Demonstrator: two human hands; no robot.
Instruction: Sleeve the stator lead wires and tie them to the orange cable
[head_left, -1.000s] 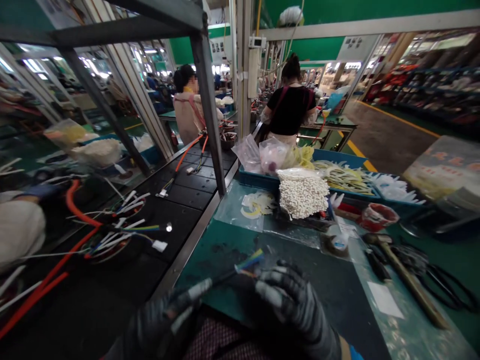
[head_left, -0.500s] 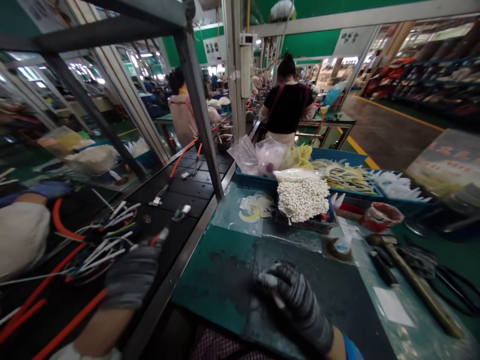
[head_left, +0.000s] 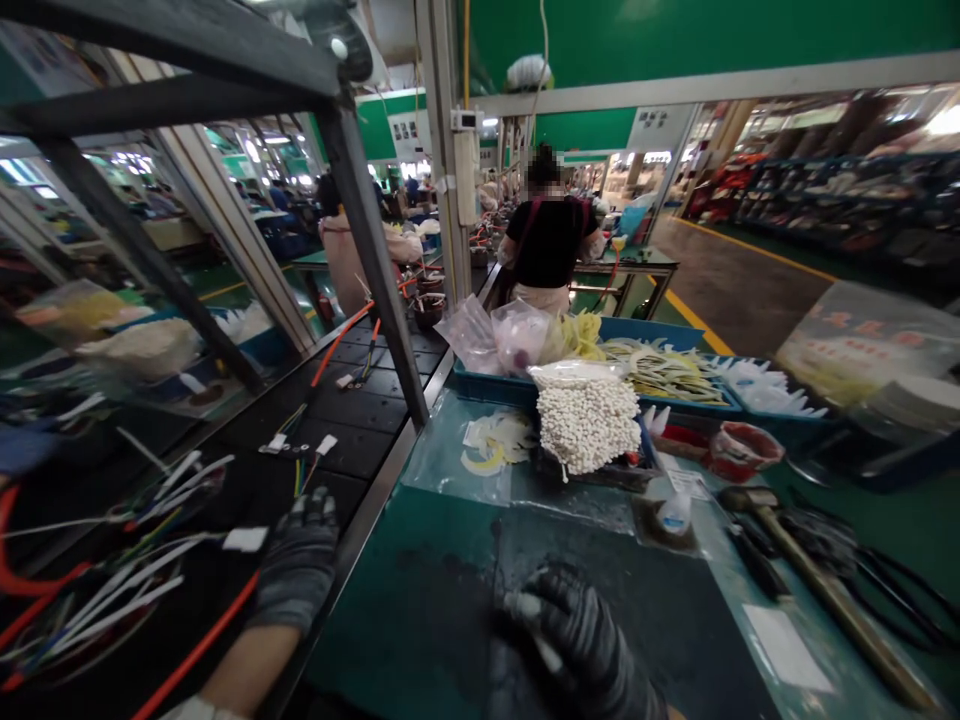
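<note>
Factory: wire harnesses (head_left: 112,570), conveyor belt (head_left: 352,450)

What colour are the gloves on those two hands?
Dark grey. The knit glove on the left hand and the knit glove on the right hand show best in the head view.

Left hand (head_left: 296,565): you are reaching forward, dark-gloved, fingers slightly curled.
Left forearm (head_left: 247,680): you are extending it, bare.
Right hand (head_left: 566,635): you are curling it low, dark-gloved.

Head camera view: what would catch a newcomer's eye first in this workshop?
The clear bag of small white parts stands out, piled at the back of the green workbench before a blue tray. To the left, colourful wire bundles lie on a black conveyor belt, with a dark-gloved left hand above them.
</note>
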